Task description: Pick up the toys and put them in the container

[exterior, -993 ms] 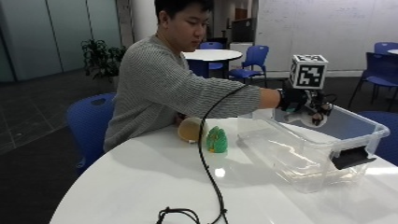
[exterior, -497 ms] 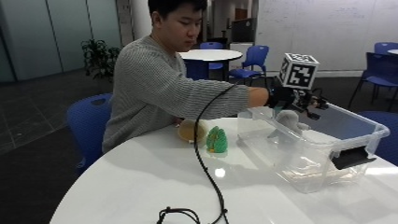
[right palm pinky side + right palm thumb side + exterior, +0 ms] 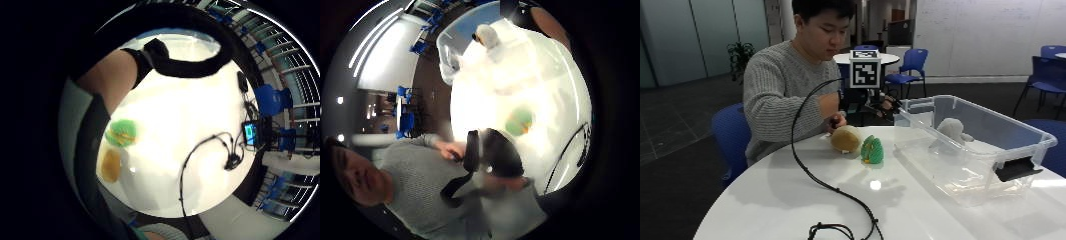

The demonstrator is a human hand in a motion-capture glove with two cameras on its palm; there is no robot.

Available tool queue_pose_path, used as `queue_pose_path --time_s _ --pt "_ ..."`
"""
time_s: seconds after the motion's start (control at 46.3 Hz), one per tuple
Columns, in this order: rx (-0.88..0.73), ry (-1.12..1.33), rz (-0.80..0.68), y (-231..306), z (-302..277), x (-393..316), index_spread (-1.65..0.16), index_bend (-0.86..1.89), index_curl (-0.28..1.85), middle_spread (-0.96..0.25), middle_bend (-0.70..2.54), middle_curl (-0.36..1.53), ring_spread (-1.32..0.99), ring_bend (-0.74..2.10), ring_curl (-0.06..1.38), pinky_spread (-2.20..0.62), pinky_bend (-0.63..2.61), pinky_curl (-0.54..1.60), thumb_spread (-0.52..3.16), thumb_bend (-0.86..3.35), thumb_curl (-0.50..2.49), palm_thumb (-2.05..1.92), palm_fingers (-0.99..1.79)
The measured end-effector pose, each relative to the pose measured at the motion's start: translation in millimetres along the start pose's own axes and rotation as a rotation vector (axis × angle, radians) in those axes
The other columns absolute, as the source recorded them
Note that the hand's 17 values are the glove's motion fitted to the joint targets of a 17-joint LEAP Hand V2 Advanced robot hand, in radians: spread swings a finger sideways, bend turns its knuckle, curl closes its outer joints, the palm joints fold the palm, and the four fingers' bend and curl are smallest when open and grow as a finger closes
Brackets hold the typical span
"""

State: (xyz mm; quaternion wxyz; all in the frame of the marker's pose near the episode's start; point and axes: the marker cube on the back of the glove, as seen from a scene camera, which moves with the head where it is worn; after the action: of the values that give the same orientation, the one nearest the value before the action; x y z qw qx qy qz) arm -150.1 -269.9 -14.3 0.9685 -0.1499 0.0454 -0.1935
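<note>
Nearest the camera, the white table (image 3: 773,200) offers open room, crossed only by a black cable (image 3: 820,180). Past it, two toys are left to collect: a green toy (image 3: 871,149) and a tan toy (image 3: 845,138), just beside each other near the clear container (image 3: 1013,140). One grey toy (image 3: 951,131) already lies inside, so the job looks about a third done. Farthest back, the gloved right hand (image 3: 869,102) hangs above the container's near corner; whether its fingers are spread or curled cannot be told.
</note>
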Motion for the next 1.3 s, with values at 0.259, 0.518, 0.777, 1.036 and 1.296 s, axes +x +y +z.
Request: queue_pose_path --time_s 0.259,0.518,0.777,1.036,1.296 --pt "-0.083 0.088 0.044 5 70 -8 -0.41 0.16 0.47 -0.19 0.22 0.35 -0.20 0.52 0.40 0.04 0.90 0.31 1.34 -0.01 0.39 0.04 0.13" --pt "-0.223 0.183 0.087 10 137 0 -0.40 0.12 0.40 -0.25 0.38 0.41 -0.27 0.61 0.41 0.02 0.85 0.30 1.34 0.00 0.38 0.11 0.24" --pt "-0.208 0.226 0.095 10 144 7 -0.39 0.18 0.39 -0.25 0.55 0.47 -0.35 0.67 0.42 0.00 0.79 0.29 1.36 0.04 0.40 0.26 0.34" --pt "-0.116 0.165 0.009 -2 87 -1 -0.40 0.21 0.43 -0.26 0.63 0.49 -0.44 0.75 0.43 -0.03 0.69 0.27 1.39 0.08 0.43 0.39 0.51" --pt "0.106 0.118 -0.013 -46 -56 -7 -0.40 0.21 0.48 -0.25 0.66 0.50 -0.49 0.80 0.44 -0.06 0.64 0.27 1.35 0.08 0.46 0.45 0.59"
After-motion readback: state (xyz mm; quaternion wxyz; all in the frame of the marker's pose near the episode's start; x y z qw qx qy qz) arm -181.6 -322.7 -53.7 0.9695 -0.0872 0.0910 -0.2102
